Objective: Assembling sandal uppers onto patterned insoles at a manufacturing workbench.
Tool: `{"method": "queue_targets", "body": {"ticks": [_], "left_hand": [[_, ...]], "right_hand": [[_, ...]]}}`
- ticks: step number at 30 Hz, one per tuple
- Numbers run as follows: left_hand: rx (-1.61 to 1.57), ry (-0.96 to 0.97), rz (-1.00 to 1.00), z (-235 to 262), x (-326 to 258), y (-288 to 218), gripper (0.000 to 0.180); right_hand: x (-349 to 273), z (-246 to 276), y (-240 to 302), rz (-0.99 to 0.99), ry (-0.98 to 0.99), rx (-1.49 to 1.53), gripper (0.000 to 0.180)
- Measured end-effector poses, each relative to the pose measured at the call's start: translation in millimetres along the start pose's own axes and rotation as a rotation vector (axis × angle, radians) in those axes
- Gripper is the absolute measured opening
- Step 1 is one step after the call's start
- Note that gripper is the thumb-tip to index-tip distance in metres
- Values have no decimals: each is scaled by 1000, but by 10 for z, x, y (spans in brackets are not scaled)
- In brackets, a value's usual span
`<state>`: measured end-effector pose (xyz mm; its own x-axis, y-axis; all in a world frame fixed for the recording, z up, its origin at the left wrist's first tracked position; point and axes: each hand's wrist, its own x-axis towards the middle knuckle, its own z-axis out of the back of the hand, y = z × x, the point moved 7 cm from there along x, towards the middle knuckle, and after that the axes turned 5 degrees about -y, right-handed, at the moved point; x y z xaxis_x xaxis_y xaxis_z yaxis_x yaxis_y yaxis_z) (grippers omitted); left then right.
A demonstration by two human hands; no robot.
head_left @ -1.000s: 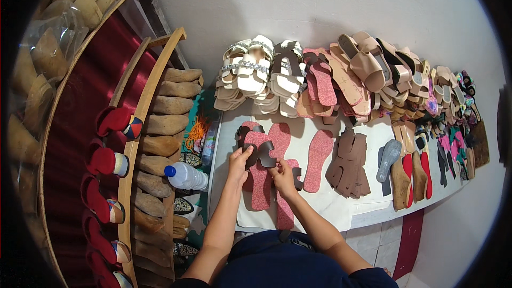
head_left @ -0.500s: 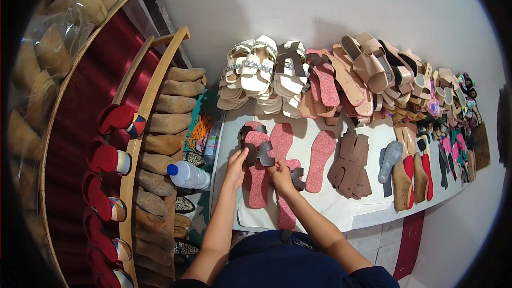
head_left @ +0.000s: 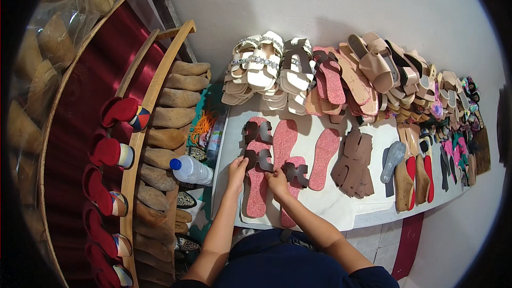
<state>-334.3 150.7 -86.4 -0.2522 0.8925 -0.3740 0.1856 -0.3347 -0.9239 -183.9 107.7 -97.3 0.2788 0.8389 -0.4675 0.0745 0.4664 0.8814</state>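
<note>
A dark brown sandal strap (head_left: pixel 259 160) with cut-out notches lies across a pink speckled insole (head_left: pixel 258 194) on the table. At the strap's left end, my left hand (head_left: pixel 237 171) pinches its edge. My right hand (head_left: pixel 277 183) has its fingertips closed at the lower right end of the same strap. Just beyond, another brown strap (head_left: pixel 258 132) rests on a pink insole. To the right of my right hand, a third strap (head_left: pixel 295 174) lies over a pink insole (head_left: pixel 288 216) partly covered by my forearm.
Two bare pink insoles (head_left: pixel 285 137) (head_left: pixel 324 159) lie further right, then a pile of brown cut straps (head_left: pixel 354 165). White sandals (head_left: pixel 263 69) and beige sandals (head_left: pixel 376 69) are stacked along the wall. Left of the table stand a water bottle (head_left: pixel 193 171) and a wooden rack (head_left: pixel 140 144) with red shoes.
The strap between my hands has come down flatter onto the insole. My right hand has moved slightly down and left, showing more of the strap beside it. The whole view has shifted a little.
</note>
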Motion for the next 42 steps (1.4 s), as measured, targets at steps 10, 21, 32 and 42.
{"method": "queue_targets", "body": {"ticks": [10, 21, 32, 42], "left_hand": [[74, 36, 29, -37, 188, 54, 32], [98, 64, -28, 7, 245, 94, 34], [-24, -80, -202, 115, -113, 206, 40], [79, -18, -121, 32, -22, 262, 28]], "right_hand": [[237, -61, 103, 195, -151, -229, 22], [211, -99, 175, 369, -190, -352, 26], [130, -40, 139, 335, -252, -214, 38], [23, -20, 72, 314, -375, -42, 24]]}}
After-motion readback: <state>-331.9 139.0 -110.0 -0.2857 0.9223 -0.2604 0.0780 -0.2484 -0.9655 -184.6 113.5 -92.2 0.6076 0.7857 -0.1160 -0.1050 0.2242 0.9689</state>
